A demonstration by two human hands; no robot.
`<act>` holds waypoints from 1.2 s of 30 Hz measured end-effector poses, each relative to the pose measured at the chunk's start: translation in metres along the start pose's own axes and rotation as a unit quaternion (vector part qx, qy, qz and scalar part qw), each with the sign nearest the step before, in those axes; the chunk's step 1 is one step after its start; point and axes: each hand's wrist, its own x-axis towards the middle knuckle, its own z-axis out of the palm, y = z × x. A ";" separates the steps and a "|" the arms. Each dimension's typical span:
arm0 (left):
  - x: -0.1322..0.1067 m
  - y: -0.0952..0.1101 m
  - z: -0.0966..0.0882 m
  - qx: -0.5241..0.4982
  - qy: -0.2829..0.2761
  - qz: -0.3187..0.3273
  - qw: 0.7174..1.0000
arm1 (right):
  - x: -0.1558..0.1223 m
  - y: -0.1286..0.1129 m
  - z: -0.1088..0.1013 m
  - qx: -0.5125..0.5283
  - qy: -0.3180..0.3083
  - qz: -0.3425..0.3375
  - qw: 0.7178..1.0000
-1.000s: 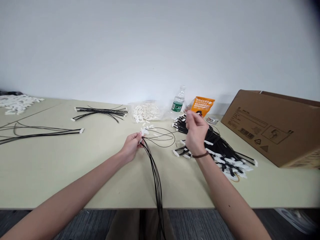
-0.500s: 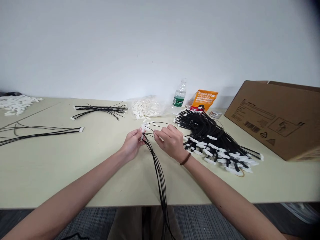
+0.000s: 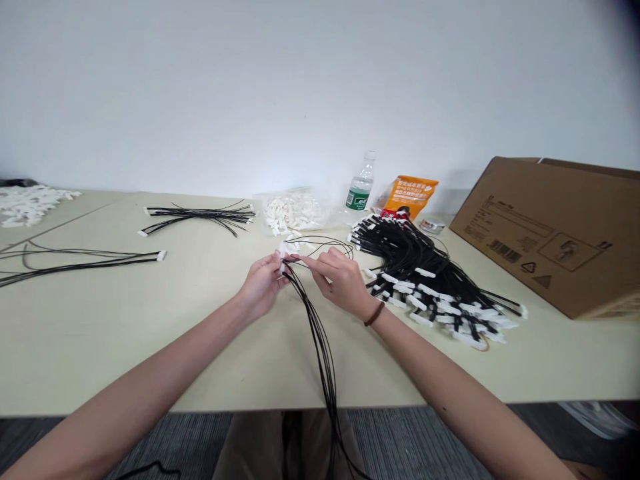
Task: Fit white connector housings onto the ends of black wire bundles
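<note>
Black wires (image 3: 320,327) hang from white connector (image 3: 283,269) pinched in left hand (image 3: 263,285) above table (image 3: 250,377), right hand (image 3: 343,280) beside it, can't tell from here if gripping; beyond, bottle (image 3: 366,170) with green label (image 3: 359,199), orange packet (image 3: 423,189) with white characters (image 3: 407,185), carton (image 3: 550,230) showing barcode (image 3: 505,251).

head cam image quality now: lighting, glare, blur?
Head view: light soft and even, no harsh glare; faint shadow on the wall by the cardboard box; head view: upper right corner darkens; head view: box's small print too soft to read, fine detail at the right hand's fingertips hard to make out, hanging black wires clearer.
</note>
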 end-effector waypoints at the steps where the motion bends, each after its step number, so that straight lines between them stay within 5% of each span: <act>1: 0.000 0.000 0.000 0.000 0.004 -0.001 1.000 | 0.000 0.000 0.000 0.010 -0.004 0.000 1.000; 9: 0.000 0.001 -0.002 0.014 -0.016 0.022 1.000 | 0.000 0.000 0.009 0.095 0.029 0.027 0.995; 20: 0.000 -0.006 -0.001 0.022 -0.061 0.016 0.998 | 0.009 -0.026 0.012 0.040 0.060 0.117 0.990; 25: -0.004 -0.001 0.002 0.012 -0.069 0.001 0.998 | 0.010 -0.020 0.011 0.209 0.123 0.182 0.953; 36: -0.003 -0.002 0.001 0.025 -0.070 0.007 0.997 | 0.011 -0.013 0.015 0.385 0.086 0.337 0.855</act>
